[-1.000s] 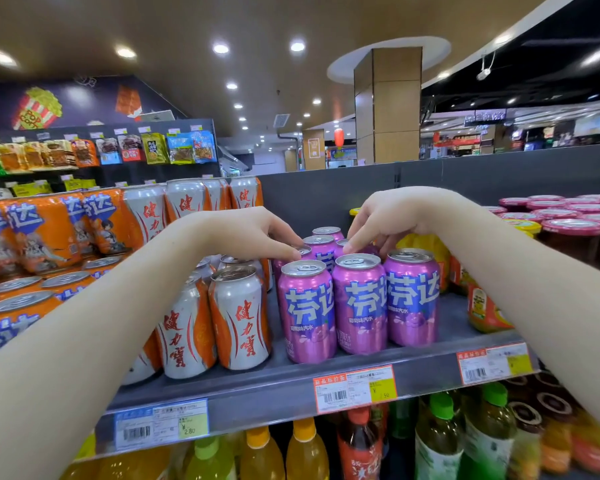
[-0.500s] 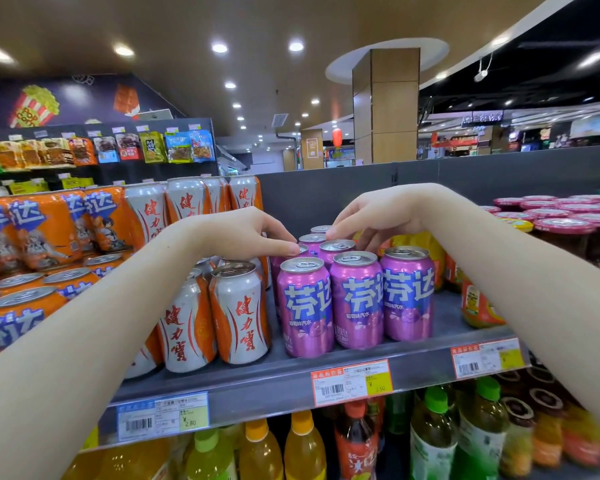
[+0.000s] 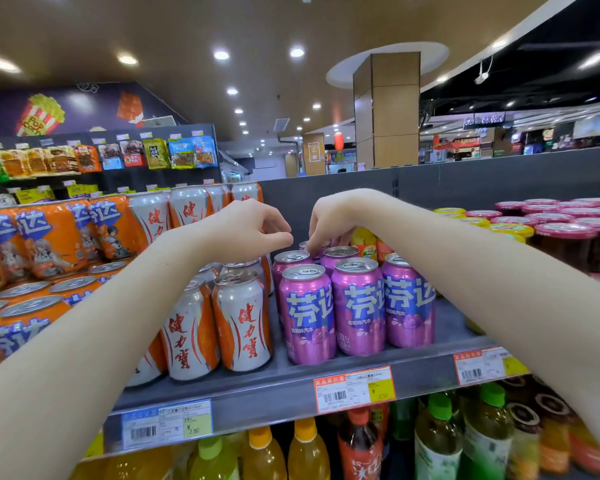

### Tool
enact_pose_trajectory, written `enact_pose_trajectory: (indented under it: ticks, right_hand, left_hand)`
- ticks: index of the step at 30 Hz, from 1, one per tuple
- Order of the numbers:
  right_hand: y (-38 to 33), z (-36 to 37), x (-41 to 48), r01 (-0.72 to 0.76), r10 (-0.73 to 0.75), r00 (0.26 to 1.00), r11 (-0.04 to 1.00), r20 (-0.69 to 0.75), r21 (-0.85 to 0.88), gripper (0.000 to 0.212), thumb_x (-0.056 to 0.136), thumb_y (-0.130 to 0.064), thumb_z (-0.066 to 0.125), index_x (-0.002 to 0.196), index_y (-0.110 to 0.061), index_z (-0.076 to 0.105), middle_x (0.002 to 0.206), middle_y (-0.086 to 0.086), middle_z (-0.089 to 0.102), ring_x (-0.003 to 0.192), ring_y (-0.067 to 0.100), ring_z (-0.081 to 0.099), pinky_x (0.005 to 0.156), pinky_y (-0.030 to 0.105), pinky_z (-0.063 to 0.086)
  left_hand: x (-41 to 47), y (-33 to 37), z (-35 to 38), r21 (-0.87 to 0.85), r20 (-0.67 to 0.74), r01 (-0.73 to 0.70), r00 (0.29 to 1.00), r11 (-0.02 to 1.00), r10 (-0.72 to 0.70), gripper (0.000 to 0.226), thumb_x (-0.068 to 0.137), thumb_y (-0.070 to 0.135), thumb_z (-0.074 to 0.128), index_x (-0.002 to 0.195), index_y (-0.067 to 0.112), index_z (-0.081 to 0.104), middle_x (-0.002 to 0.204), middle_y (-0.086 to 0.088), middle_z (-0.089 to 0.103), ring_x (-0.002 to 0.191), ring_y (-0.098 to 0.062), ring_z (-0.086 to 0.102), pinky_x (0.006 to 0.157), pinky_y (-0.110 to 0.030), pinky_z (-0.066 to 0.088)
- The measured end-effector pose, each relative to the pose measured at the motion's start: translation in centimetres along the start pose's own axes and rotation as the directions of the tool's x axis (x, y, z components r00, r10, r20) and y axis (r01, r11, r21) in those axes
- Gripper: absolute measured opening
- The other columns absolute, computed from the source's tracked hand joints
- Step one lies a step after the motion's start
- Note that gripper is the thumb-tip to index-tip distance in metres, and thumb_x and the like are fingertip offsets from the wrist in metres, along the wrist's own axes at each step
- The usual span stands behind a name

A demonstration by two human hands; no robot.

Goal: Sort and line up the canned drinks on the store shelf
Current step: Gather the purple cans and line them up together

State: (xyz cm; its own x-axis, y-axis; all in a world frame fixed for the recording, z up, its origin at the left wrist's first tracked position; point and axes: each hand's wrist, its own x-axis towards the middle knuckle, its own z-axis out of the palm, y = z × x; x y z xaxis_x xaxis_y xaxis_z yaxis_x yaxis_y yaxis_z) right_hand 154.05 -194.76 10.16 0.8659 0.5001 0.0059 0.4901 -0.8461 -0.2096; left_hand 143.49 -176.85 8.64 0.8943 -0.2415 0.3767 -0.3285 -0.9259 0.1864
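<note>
Purple cans [image 3: 357, 306] at shelf [image 3: 430, 362] edge, bare shelf right, hands behind.

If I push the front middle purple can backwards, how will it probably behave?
The front middle purple can stands upright on the flat grey shelf, so it should slide rather than roll. Its tab looks unopened, so it is probably full and fairly heavy. Purple cans stand close behind, so it would likely bump them.

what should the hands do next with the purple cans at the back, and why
Probably draw the rear purple can forward. The right hand has its fingers down on that can's top, and it sits behind the second-row purple cans, which stand tight behind the front row. The left hand hovers above, holding nothing.
</note>
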Motion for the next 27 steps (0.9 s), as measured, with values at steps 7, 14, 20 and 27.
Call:
enact_pose_trajectory:
  ticks: [7, 14, 20, 27]
  right_hand:
    - [1.9, -0.6, -0.3, 0.035, -0.033, 0.999, 0.994, -0.025, 0.103, 0.046, 0.078, -0.049, 0.084, 0.111, -0.017, 0.078, 0.108, -0.001, 0.076, 0.089, 0.015, 0.076, 0.076, 0.030, 0.064]
    - [4.6, -2.8, -1.9, -0.006, 0.049, 0.987, 0.961, -0.150, 0.276, 0.055, 0.081, -0.051, 0.081, 0.115, -0.008, 0.072, 0.099, 0.006, 0.077, 0.081, 0.018, 0.078, 0.071, 0.032, 0.064]
    - [6.3, -4.4, -2.9, -0.035, 0.094, 0.980, 0.948, -0.173, 0.317, 0.057, 0.082, -0.048, 0.081, 0.119, -0.007, 0.068, 0.100, 0.006, 0.076, 0.087, 0.020, 0.077, 0.069, 0.029, 0.063]
    - [9.0, -5.7, -5.2, -0.063, 0.139, 0.972, 0.930, -0.188, 0.363, 0.053, 0.083, -0.044, 0.081, 0.120, -0.007, 0.070, 0.101, 0.006, 0.078, 0.092, 0.021, 0.077, 0.079, 0.036, 0.064]
  left_hand:
    - [-0.5, -0.5, -0.3, 0.009, -0.042, 0.023, 0.999, 1.000, -0.022, 0.029, 0.098, 0.044, 0.060, 0.122, 0.031, 0.068, 0.109, 0.013, 0.070, 0.099, -0.003, 0.065, 0.077, -0.021, 0.052]
    - [0.3, 0.2, 0.7, 0.010, -0.028, 0.018, 0.999, 1.000, -0.018, 0.030, 0.099, 0.039, 0.061, 0.125, 0.026, 0.067, 0.108, 0.010, 0.070, 0.093, 0.000, 0.064, 0.070, -0.015, 0.049]
    - [1.4, 1.0, 1.6, 0.025, -0.019, 0.005, 1.000, 1.000, -0.005, 0.031, 0.098, 0.040, 0.061, 0.126, 0.027, 0.067, 0.107, 0.011, 0.070, 0.093, -0.002, 0.065, 0.072, -0.018, 0.051]
    - [3.7, 2.1, 1.0, 0.132, -0.002, 0.007, 1.000, 0.991, -0.007, 0.031, 0.099, 0.039, 0.059, 0.126, 0.024, 0.066, 0.109, 0.005, 0.072, 0.097, -0.013, 0.067, 0.086, -0.030, 0.055]
